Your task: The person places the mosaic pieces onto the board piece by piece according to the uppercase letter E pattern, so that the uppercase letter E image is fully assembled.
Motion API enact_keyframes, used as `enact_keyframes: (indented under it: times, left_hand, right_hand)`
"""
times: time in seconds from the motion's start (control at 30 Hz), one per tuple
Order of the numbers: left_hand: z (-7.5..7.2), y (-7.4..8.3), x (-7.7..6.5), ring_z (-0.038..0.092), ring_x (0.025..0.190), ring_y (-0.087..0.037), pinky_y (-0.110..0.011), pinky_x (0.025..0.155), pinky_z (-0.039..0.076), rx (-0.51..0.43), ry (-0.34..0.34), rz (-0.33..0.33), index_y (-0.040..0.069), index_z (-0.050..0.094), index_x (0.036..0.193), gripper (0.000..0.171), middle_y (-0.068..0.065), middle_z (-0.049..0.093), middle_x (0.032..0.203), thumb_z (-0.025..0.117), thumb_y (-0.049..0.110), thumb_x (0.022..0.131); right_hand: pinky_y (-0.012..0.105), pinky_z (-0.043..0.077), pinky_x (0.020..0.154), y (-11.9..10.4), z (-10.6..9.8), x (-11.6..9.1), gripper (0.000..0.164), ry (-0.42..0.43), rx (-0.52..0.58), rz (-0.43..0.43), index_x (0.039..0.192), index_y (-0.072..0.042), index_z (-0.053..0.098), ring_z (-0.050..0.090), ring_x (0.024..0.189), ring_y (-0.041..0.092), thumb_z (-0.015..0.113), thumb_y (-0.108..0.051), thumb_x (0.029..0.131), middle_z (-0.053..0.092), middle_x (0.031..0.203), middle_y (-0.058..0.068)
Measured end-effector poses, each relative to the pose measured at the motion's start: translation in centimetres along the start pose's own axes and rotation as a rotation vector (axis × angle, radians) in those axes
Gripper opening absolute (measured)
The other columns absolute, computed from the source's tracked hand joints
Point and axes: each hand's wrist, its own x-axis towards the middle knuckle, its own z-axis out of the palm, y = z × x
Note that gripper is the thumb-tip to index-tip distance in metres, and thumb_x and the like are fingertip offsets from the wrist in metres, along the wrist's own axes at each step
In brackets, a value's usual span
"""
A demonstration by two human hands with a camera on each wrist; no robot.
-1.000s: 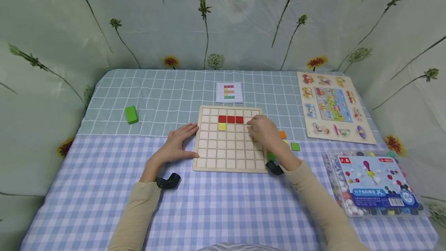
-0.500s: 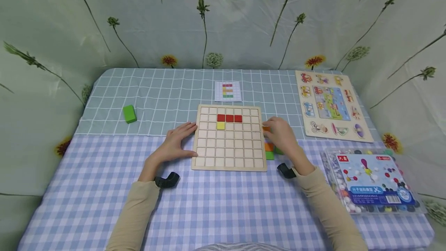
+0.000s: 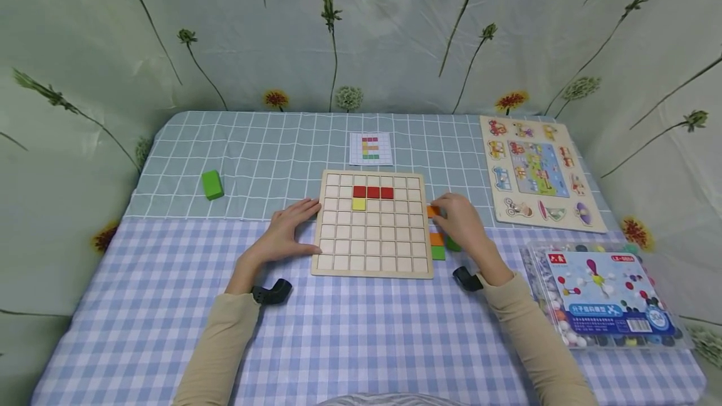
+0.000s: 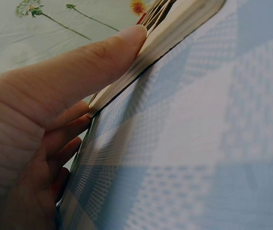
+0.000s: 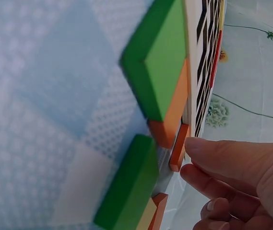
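A wooden grid board [image 3: 372, 270] lies flat, with three red tiles [image 3: 373, 193] in a row and one yellow tile [image 3: 358, 204] under the leftmost. My left hand [image 3: 284, 230] rests against the board's left edge, its thumb [image 4: 126, 40] on the side of the rim. At the right edge, my right hand [image 3: 459, 221] has its thumb and forefinger tips right at an orange tile [image 5: 179, 148], with a small gap between them. Below lie another orange tile [image 3: 437, 239] and a green tile [image 3: 438, 252]. A further green tile [image 3: 453, 244] is partly hidden by the right hand.
A pattern card [image 3: 370, 149] with a coloured E stands behind the board. A green block [image 3: 212, 185] lies at the far left. To the right are a picture puzzle board [image 3: 541, 174] and a clear box [image 3: 612, 296] of coloured balls.
My right hand has moved from over the board's right columns to the tiles beside its right edge. The left hand stays at the left edge, and the tiles on the board look unchanged.
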Motion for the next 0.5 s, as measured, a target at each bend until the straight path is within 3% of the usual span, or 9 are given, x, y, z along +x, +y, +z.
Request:
enact_keyframes:
  times: [0.23, 0.5]
  left_hand:
    - [0.08, 0.07, -0.01, 0.024, 0.143, -0.032, -0.054, 0.099, 0.022, 0.000, -0.006, -0.006, 0.008, 0.037, 0.144, 0.094, -0.011, 0.034, 0.152, 0.081, 0.039, 0.067]
    - [0.10, -0.01, 0.05, 0.024, 0.143, -0.032, -0.054, 0.100, 0.022, 0.001, 0.002, -0.010, 0.007, 0.038, 0.144, 0.094, -0.011, 0.034, 0.152, 0.081, 0.039, 0.067]
  right_hand:
    - [0.041, 0.051, 0.076, 0.35, -0.06, 0.16, 0.025, -0.016, -0.041, -0.007, 0.102, 0.004, 0.070, 0.062, 0.086, 0.030, 0.071, -0.006, 0.079, 0.067, 0.095, 0.019]
    - [0.042, 0.051, 0.076, 0.30, -0.79, 0.21, 0.024, -0.011, -0.032, 0.007, 0.100, 0.006, 0.070, 0.063, 0.087, 0.031, 0.071, -0.008, 0.080, 0.068, 0.096, 0.021]
